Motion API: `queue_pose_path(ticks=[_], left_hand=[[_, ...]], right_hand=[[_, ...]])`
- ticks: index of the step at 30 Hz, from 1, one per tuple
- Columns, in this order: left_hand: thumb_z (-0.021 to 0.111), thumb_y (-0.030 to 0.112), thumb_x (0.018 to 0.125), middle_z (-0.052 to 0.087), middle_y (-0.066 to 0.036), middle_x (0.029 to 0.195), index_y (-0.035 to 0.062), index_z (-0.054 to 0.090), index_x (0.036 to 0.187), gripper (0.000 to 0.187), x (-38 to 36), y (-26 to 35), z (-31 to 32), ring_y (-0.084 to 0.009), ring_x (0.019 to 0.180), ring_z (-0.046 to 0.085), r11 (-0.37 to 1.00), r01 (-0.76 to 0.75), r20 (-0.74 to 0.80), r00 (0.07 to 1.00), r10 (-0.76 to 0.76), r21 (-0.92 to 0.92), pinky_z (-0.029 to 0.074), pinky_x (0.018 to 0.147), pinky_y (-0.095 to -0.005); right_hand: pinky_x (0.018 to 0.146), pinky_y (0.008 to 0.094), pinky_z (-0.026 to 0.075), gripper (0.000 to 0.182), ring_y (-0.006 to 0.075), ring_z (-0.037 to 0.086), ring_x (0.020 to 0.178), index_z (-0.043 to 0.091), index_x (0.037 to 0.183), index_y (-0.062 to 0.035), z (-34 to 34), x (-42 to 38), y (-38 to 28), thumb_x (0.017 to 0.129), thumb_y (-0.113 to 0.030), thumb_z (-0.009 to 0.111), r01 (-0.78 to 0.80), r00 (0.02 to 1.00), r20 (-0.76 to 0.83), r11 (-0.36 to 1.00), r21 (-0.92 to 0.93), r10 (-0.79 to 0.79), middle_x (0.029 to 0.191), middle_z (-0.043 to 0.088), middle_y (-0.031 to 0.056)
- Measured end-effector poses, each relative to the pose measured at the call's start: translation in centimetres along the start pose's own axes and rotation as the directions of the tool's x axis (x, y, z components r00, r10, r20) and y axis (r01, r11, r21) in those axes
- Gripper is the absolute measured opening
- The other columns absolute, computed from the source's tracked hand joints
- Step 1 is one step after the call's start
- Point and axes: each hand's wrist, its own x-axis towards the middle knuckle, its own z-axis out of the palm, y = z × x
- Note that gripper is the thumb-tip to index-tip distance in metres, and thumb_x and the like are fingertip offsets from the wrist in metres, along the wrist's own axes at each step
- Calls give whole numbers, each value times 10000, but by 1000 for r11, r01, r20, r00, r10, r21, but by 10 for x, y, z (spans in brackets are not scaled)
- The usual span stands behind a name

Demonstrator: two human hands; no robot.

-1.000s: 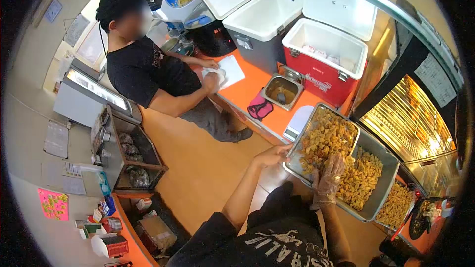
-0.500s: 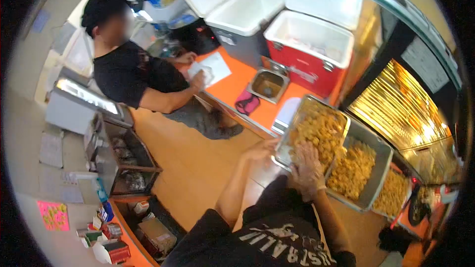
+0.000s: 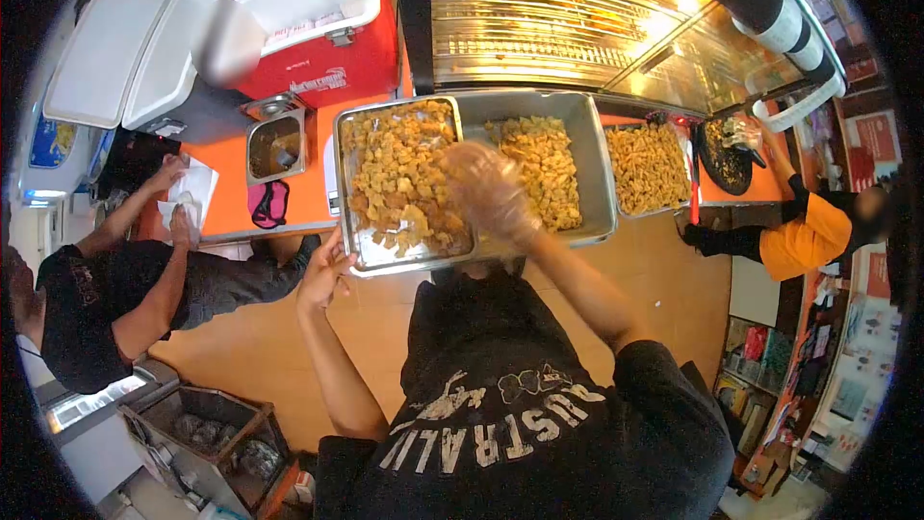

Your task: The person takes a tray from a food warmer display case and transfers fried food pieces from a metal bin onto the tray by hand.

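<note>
My left hand [image 3: 327, 272] grips the near left corner of a shallow metal tray [image 3: 395, 252]. Golden fried pieces of food [image 3: 397, 169] fill much of that tray. My right hand [image 3: 493, 197], in a clear plastic glove, is over the tray's right side, where it meets a deeper grey metal pan [image 3: 592, 159]. More fried pieces [image 3: 544, 159] lie in the pan. Motion smears the right fingers, so their grip and anything in them cannot be made out. The tray's left part sits tight against the pan.
Another tray of fried pieces [image 3: 647, 169] stands to the right. Behind are a lit glass display cabinet [image 3: 539, 19] and a red cooler [image 3: 322, 63]. A small sink [image 3: 276, 146] is on the orange counter [image 3: 217, 221]. People work at left [image 3: 144, 299] and right [image 3: 807, 236].
My view has swung to the right, bringing the person in orange into sight. My right hand has moved from the tray's near pieces to its right side. The left hand stays at the tray's edge.
</note>
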Motion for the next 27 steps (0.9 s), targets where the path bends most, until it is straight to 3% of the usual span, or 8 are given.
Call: queue_pose_path(ticks=[4,6,11,15,16,22,25,27], left_hand=[[653,45,897,619,-41,1137,150,288,1550,755,-1,6,4,-45,690,513,1000,20,-11,1000,-20,-17,450,376,-176],[643,26,897,627,-30,1107,164,297,1548,750,-1,10,7,-41,657,479,999,38,-20,999,-38,-25,448,364,-176],[635,14,898,630,-41,1147,171,297,1549,750,1,1,1,-48,695,512,999,43,-18,999,-44,-6,445,370,-174],[646,17,892,606,-78,1253,158,290,1551,761,1,3,1,-64,769,566,999,53,-17,998,-53,-13,447,382,-176],[646,17,892,606,-78,1253,158,290,1551,761,1,1,0,-64,769,566,998,54,-21,998,-54,-16,447,382,-176],[633,5,902,577,-104,1317,109,280,1548,743,1,2,2,-77,810,593,998,42,-36,998,-43,-40,453,380,-179],[629,0,902,586,-97,1300,119,277,1549,747,0,3,3,-74,789,590,999,40,-30,999,-40,-14,451,371,-177],[630,-1,900,594,-91,1285,127,273,1551,754,1,2,3,-68,763,581,999,38,-27,999,-38,-17,449,365,-175]], right_hand=[[864,450,526,539,319,578,1113,509,1329,-39,2,-20,85,857,-258,651,35,970,234,908,-417,71,1261,558,154],[900,424,525,597,306,567,1153,458,1381,-68,-1,-11,91,838,-225,649,-10,653,750,992,-129,104,1309,530,168],[899,369,542,620,305,652,1021,448,1427,-126,45,-23,102,852,-294,606,541,763,457,839,-64,-457,1254,581,175],[819,364,558,460,276,687,900,480,1388,-119,110,-38,143,994,-354,439,282,757,600,958,57,-259,1200,627,130],[964,408,465,561,318,567,1103,481,1388,-107,78,-26,126,910,-392,554,4,669,738,993,114,-88,1295,557,156],[1143,441,341,635,365,515,1253,476,1382,-101,60,-28,113,862,-427,639,178,621,753,975,134,-217,1437,456,171],[1081,434,421,545,346,581,1172,506,1340,-89,90,-43,122,891,-381,606,-57,572,812,982,178,-114,1391,507,164],[971,418,480,500,316,602,1125,524,1310,-84,109,-57,131,906,-375,575,183,557,815,981,65,-158,1319,554,151]])
